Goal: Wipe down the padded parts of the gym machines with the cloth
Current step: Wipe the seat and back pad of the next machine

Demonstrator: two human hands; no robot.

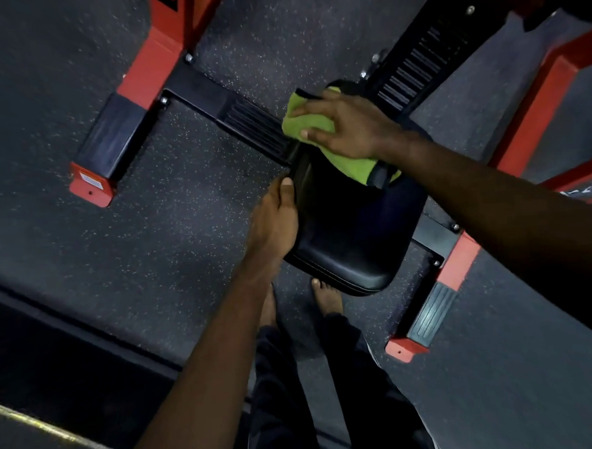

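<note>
At the left, a red frame foot [92, 187] is seen on the speckled floor [191, 209]. The left edge of the black seat pad [350, 235] is gripped by the left hand [274, 222], thumb laid along the rim. Farther right, the green cloth [311, 124] is pressed flat onto the pad's far end by the right hand [344, 125], fingers spread and uncurled.

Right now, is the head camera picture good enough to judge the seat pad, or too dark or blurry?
Head view: dim; the black seat pad is nearly featureless in the middle, with only a soft sheen along its near edge. The green cloth under the right hand reads clearly. Slight softness throughout, no harsh glare; lower left corner nearly black.
</note>
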